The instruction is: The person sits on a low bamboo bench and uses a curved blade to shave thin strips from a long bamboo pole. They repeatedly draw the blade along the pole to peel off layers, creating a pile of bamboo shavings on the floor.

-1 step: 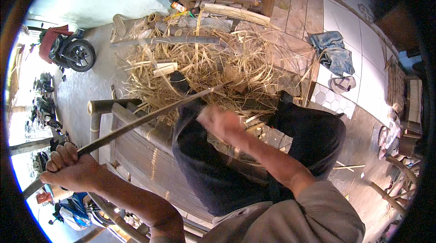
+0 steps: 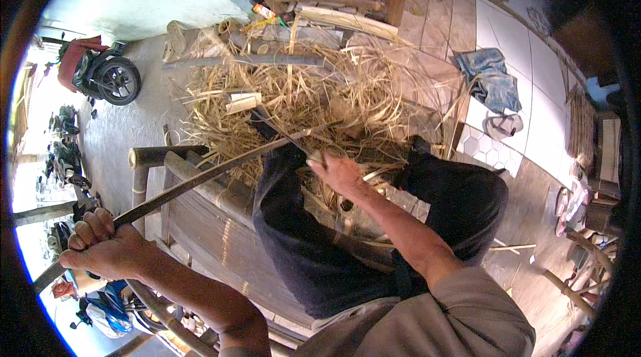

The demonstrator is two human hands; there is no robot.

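We sit over a floor heaped with a pile of bamboo shavings [image 2: 300,97], a bamboo bench [image 2: 200,223] beside our knees. A long bamboo strip [image 2: 200,180] slants across it; our left hand [image 2: 100,247] has its fingers closed around its lower end, while our right hand [image 2: 337,173] grips a knife [image 2: 277,131] against its upper end.
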